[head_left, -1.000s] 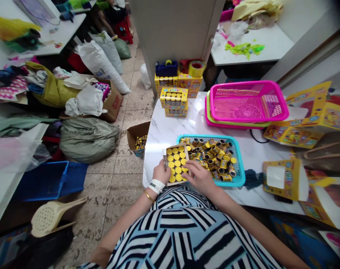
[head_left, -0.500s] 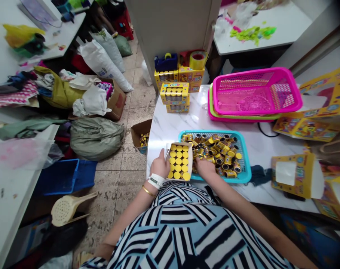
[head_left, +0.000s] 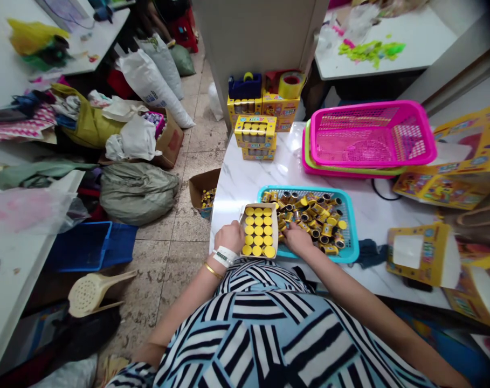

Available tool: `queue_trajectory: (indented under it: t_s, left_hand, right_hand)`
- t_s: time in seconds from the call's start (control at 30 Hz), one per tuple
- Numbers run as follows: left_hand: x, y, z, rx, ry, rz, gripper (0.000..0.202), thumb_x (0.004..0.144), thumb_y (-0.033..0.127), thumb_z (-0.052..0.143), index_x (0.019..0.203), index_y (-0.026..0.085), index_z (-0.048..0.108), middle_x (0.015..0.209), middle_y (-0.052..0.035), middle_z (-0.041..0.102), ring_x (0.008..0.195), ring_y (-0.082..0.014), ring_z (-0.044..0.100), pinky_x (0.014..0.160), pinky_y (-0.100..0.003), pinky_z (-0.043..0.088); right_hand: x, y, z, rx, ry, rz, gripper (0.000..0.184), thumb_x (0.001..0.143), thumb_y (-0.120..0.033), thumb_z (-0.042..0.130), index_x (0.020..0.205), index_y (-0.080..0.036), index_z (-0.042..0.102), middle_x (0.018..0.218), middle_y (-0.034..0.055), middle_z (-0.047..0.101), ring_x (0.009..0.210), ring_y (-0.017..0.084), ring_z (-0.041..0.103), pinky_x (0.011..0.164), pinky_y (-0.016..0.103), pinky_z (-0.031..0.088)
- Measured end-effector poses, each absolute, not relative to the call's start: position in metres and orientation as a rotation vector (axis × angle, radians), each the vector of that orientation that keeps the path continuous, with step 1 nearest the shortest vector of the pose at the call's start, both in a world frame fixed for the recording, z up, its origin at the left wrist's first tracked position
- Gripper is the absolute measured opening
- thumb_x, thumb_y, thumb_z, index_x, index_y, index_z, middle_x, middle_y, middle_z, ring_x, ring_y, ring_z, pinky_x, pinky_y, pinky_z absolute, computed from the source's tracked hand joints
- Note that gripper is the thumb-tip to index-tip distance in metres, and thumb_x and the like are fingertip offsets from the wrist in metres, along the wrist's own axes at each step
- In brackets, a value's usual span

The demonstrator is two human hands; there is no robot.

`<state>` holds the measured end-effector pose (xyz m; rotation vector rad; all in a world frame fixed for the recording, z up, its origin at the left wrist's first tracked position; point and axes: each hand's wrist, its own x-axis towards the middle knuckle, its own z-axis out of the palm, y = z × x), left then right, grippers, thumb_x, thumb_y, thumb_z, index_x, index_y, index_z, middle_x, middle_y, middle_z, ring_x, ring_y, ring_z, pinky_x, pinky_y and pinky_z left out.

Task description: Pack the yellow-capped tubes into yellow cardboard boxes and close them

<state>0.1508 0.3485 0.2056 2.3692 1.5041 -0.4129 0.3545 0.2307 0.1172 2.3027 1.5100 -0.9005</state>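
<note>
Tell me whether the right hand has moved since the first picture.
Yes. Judged against the turquoise basket, the right hand has moved rightward, away from the open box and partly into the basket.

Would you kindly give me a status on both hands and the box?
Left hand holding open box by its left side; yellow tops showing inside. Right hand in blue basket among loose cylinders, grip unclear. Nothing seen between box and basket.
</note>
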Motion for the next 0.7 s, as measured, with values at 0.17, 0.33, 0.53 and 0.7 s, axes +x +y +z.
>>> queue_trajectory:
  t_s: [0.17, 0.33, 0.53, 0.7]
  left_hand:
    - [0.147, 0.349, 0.206, 2.355, 1.515, -0.377, 0.034, 0.095, 0.035, 0.035, 0.108, 0.016, 0.060, 0.083, -0.0143, 0.072, 0.082, -0.0284, 0.070, 0.070, -0.034, 0.048]
    - [0.145, 0.351, 0.201, 2.333, 1.531, -0.370, 0.041, 0.095, 0.042, 0.040, 0.126, 0.019, 0.052, 0.085, -0.0119, 0.073, 0.085, -0.0272, 0.070, 0.071, -0.033, 0.048]
    - [0.148, 0.348, 0.202, 2.364, 1.485, -0.378, 0.042, 0.097, 0.046, 0.033, 0.117, 0.019, 0.058, 0.084, -0.0121, 0.072, 0.082, -0.0269, 0.070, 0.069, -0.032, 0.047]
    - [0.147, 0.347, 0.203, 2.353, 1.514, -0.400, 0.038, 0.097, 0.036, 0.030, 0.103, 0.018, 0.064, 0.085, -0.0135, 0.072, 0.079, -0.0258, 0.069, 0.065, -0.031, 0.044]
  right_hand:
    - [0.348, 0.230, 0.118, 2.336, 1.545, -0.808, 0.036, 0.094, -0.021, 0.037, 0.122, -0.016, 0.060, 0.123, 0.0183, 0.054, 0.107, 0.026, 0.056, 0.087, 0.035, 0.043]
    - [0.346, 0.234, 0.111, 2.209, 1.864, -0.883, 0.032, 0.092, -0.020, 0.044, 0.118, -0.021, 0.062, 0.118, 0.0162, 0.059, 0.100, 0.026, 0.061, 0.076, 0.031, 0.046]
    - [0.378, 0.241, 0.120, 2.345, 1.972, -0.882, 0.031, 0.091, -0.024, 0.049, 0.119, -0.017, 0.059, 0.109, 0.0107, 0.066, 0.098, 0.021, 0.063, 0.083, 0.029, 0.048]
    - [0.371, 0.228, 0.174, 3.032, 2.224, -0.551, 0.033, 0.090, -0.027, 0.051, 0.121, -0.019, 0.061, 0.115, 0.0117, 0.060, 0.085, 0.019, 0.063, 0.076, 0.033, 0.054]
